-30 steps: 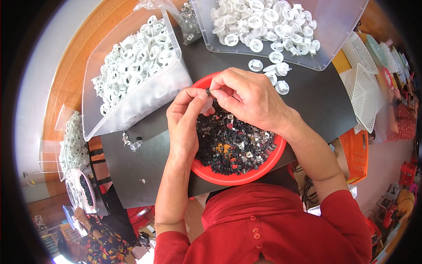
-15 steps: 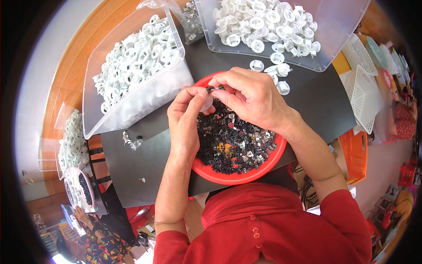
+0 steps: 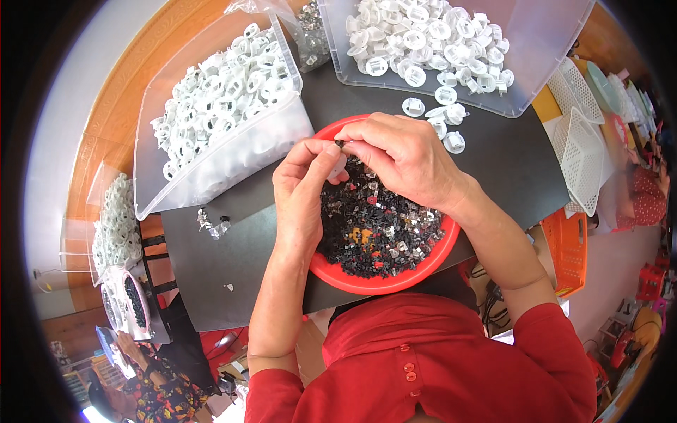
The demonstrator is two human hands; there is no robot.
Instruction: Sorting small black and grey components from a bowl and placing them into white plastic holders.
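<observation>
Left hand (image 3: 300, 185) pinches a pale disc (image 3: 340, 169), a small dark part (image 3: 340, 143) at its 12 o'clock; right hand (image 3: 419, 158), at 3 o'clock, narrows fingertips beside it (whether gripping, I cannot tell).

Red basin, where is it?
Head view, centre: the red basin lies under the left hand and right hand, at the near edge of the dark table.

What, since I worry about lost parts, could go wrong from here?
The small dark part between the left hand and right hand might slip and vanish among similar dark pieces in the red basin. The right hand could also knock the loose white discs lying just beyond it on the table.
</observation>
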